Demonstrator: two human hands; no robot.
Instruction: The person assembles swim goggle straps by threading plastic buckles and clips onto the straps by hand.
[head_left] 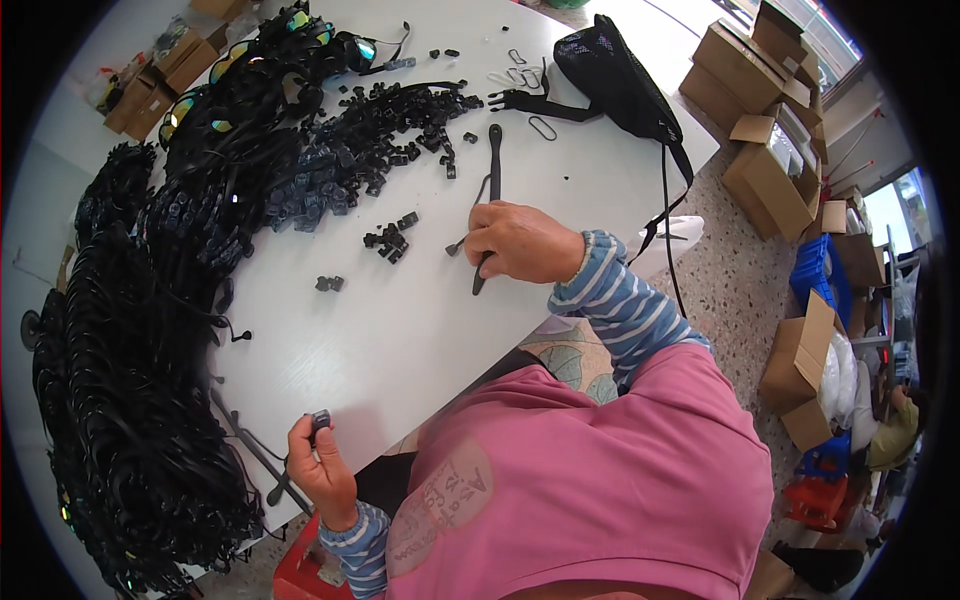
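Observation:
At the table's front left edge, my left hand is closed, pinching a small dark plastic clip between thumb and fingertips. My right hand, farther off to the right, has its fingers wrapped round a long, flat black strap with a rounded, holed end. Beside that strap runs a thin black cord with a small flat tip. Several loose black clips lie between my hands, and a pair of clips sits nearer to me. Another black strap lies beside my left hand.
A large heap of black straps covers the left side, with mirrored goggles at its far end. Beside it spreads a pile of small clips. At the back right are metal carabiners and a black mesh bag. Open cardboard boxes stand beyond.

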